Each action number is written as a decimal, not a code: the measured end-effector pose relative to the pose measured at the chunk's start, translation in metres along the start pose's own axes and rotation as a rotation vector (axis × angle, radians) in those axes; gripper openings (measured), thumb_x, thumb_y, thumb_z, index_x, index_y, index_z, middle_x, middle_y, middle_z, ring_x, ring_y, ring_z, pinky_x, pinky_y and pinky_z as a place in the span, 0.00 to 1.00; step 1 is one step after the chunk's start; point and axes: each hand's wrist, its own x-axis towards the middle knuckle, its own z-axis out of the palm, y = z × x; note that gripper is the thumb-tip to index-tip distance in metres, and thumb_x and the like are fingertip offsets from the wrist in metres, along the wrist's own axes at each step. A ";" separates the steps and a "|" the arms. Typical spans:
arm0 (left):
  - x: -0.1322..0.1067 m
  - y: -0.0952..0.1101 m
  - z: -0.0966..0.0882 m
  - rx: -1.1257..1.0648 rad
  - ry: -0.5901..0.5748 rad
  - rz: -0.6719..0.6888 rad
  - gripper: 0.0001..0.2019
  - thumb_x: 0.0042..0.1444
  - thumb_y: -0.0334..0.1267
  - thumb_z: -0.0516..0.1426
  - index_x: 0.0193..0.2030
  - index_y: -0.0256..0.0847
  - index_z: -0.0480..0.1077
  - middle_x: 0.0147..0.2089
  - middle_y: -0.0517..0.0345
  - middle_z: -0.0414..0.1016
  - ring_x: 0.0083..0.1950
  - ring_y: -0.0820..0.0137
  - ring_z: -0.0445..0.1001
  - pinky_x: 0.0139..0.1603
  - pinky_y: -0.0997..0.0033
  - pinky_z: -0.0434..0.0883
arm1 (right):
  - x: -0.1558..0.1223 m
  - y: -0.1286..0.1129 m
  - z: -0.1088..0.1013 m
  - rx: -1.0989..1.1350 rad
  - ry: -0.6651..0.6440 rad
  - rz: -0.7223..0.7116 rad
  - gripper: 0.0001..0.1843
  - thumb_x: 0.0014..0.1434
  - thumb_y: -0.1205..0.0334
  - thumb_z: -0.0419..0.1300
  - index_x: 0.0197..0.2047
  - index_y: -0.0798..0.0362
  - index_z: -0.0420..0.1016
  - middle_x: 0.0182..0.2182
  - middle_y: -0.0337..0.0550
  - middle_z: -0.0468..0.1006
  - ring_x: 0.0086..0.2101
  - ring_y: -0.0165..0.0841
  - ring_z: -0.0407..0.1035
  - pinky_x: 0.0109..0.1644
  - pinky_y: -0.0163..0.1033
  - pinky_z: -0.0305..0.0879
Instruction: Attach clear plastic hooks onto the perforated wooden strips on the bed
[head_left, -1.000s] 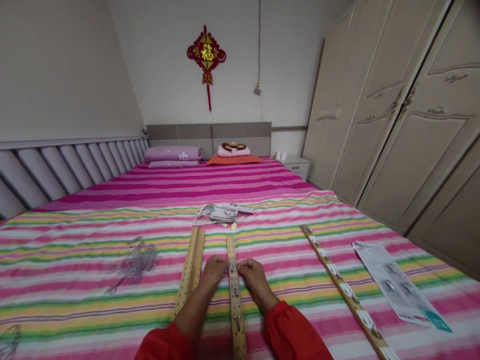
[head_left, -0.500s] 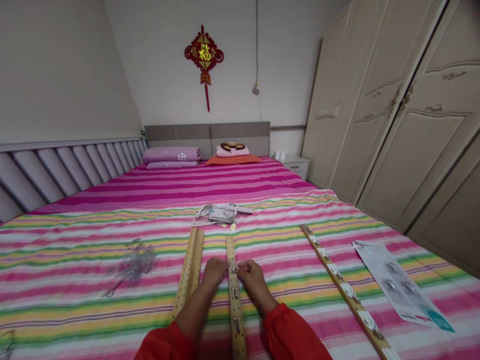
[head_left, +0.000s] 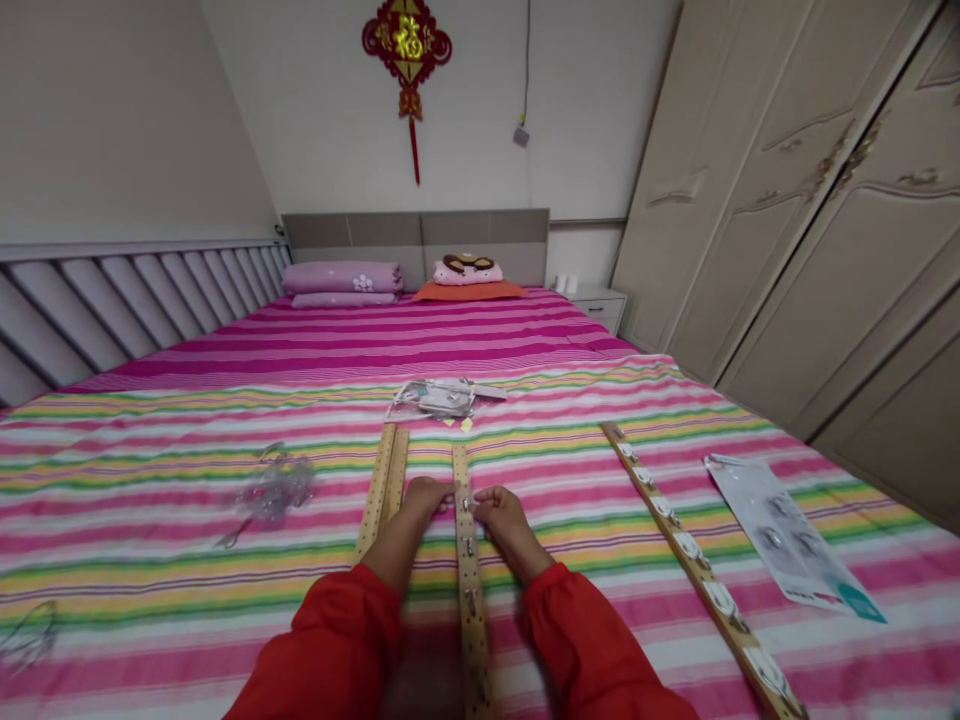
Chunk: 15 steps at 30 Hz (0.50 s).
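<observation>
A narrow perforated wooden strip [head_left: 472,640] runs away from me on the striped bed cover, with several small metal hooks [head_left: 470,600] spaced along its upper part. My left hand [head_left: 430,493] is closed at the strip's left edge, its fingertips against the wood; some fingers are hidden. From the right side, my right hand [head_left: 502,512] pinches at the farthest metal hook [head_left: 466,505], which lies flat on the strip. The exact finger contact is too small to make out. Left of my left hand, two more perforated strips [head_left: 380,488] lie side by side, partly covered by my forearm.
To the right lies a wooden strip [head_left: 670,532] carrying white hooks, beside a blister card [head_left: 787,540]. Crumpled clear plastic [head_left: 276,488] is at the left; a packaged bundle [head_left: 442,398] lies ahead. A wardrobe [head_left: 757,230] stands right, a railing [head_left: 127,300] left.
The view has tilted downward, so everything appears higher. My left hand has eased slightly away from the hook, while my right hand stays beside it. The strips have not visibly moved.
</observation>
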 end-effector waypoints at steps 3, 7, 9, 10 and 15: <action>0.003 -0.003 -0.003 0.055 0.021 -0.006 0.17 0.44 0.45 0.61 0.13 0.40 0.62 0.12 0.62 0.63 0.18 0.74 0.63 0.22 0.74 0.58 | -0.001 -0.002 0.000 -0.004 -0.008 0.014 0.12 0.35 0.63 0.63 0.26 0.50 0.65 0.11 0.24 0.61 0.11 0.22 0.50 0.14 0.30 0.46; 0.004 -0.002 -0.006 0.134 0.074 0.006 0.19 0.44 0.46 0.61 0.11 0.42 0.60 0.11 0.61 0.60 0.22 0.68 0.67 0.25 0.71 0.57 | -0.006 -0.008 -0.001 -0.018 -0.028 0.014 0.13 0.35 0.64 0.64 0.26 0.51 0.65 0.11 0.24 0.61 0.11 0.22 0.50 0.14 0.30 0.45; 0.001 0.001 -0.005 0.137 0.091 0.018 0.19 0.45 0.47 0.60 0.12 0.42 0.60 0.12 0.59 0.61 0.25 0.66 0.70 0.27 0.71 0.58 | -0.011 -0.011 -0.001 -0.028 -0.044 0.007 0.13 0.36 0.62 0.65 0.27 0.51 0.66 0.10 0.24 0.61 0.11 0.22 0.50 0.14 0.30 0.45; -0.002 0.003 -0.003 0.125 0.092 0.026 0.19 0.47 0.48 0.59 0.13 0.42 0.60 0.13 0.59 0.62 0.26 0.66 0.70 0.27 0.71 0.59 | -0.014 -0.013 -0.002 -0.035 -0.053 0.002 0.13 0.37 0.61 0.65 0.27 0.51 0.66 0.10 0.24 0.61 0.11 0.22 0.50 0.14 0.30 0.44; -0.024 0.009 -0.007 0.017 0.026 0.093 0.21 0.50 0.55 0.53 0.17 0.40 0.65 0.14 0.60 0.64 0.19 0.70 0.65 0.23 0.72 0.59 | -0.022 -0.020 -0.004 -0.078 -0.102 -0.007 0.18 0.47 0.46 0.61 0.21 0.50 0.64 0.05 0.26 0.57 0.09 0.23 0.48 0.13 0.31 0.39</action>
